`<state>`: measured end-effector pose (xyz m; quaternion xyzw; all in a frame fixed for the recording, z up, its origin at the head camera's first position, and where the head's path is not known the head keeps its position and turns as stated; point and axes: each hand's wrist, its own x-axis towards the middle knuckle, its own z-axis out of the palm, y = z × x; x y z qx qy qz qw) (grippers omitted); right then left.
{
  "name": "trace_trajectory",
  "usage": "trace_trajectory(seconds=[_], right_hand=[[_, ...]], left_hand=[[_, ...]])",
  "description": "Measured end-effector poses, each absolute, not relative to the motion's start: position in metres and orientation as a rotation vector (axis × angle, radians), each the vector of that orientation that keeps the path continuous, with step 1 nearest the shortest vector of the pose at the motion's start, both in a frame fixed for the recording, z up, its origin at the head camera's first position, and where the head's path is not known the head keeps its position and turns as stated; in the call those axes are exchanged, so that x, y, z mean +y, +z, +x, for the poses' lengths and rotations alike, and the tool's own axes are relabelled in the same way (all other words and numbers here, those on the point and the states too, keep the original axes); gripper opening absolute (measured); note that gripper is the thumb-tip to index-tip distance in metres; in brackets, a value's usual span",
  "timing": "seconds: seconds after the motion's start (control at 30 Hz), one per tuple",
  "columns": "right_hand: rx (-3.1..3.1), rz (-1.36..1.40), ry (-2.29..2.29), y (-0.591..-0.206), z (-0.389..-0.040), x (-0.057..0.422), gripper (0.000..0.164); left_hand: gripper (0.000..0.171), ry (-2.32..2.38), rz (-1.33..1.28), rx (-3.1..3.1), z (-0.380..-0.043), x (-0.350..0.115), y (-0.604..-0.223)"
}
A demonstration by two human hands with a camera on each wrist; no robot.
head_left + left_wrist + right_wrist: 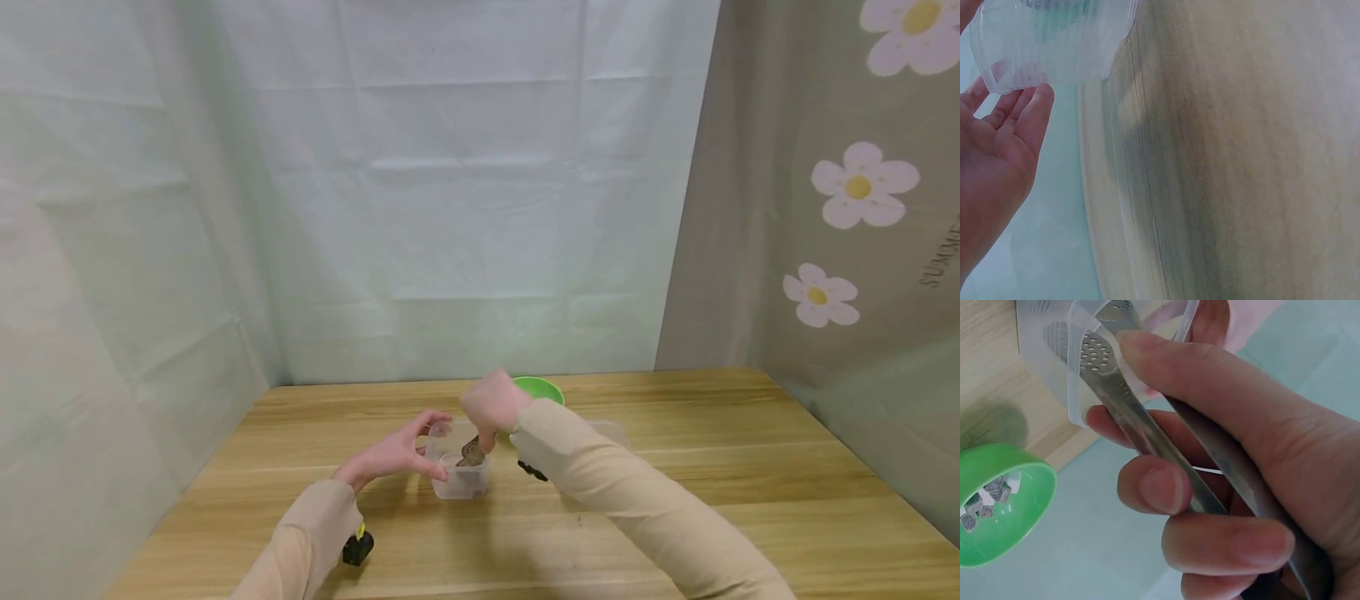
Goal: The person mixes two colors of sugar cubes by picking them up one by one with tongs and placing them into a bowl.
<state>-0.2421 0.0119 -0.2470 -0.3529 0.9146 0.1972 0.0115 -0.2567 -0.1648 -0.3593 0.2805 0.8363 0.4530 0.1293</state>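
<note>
A clear plastic container [459, 485] stands on the wooden table, open at the top. My left hand [390, 457] holds it from the left, thumb at the near side and fingers at the far side; in the left wrist view those fingers touch its wall. Metal tongs [1138, 428] with perforated tips are gripped in my right hand [1229, 394]. Their tips point down inside the container and stand apart; anything between them cannot be made out. A green bowl [1029, 506] with several small greyish cube-like pieces [997, 489] is near my right hand, partly hidden by it in the head view.
Another clear plastic piece [611, 431] lies behind my right forearm, mostly hidden. Dark wrist devices [357, 548] hang below both sleeves. A pale curtain [480, 208] closes off the table's back edge, and a flowered curtain [862, 350] hangs at the right.
</note>
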Motion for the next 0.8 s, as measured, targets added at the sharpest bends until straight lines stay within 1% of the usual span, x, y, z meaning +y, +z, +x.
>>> trace_trajectory(seconds=[0.43, 0.8], right_hand=[[2.817, -1.094, 0.7, -0.251, -0.243, 0.006, 0.022], [2.867, -1.183, 0.486, -0.259, -0.256, 0.017, 0.022]], left_hand=[[0.068, 1.314, 0.805, 2.445, -0.261, -0.167, -0.365], [0.069, 1.323, 0.81, 2.439, -0.261, -0.168, -0.367]])
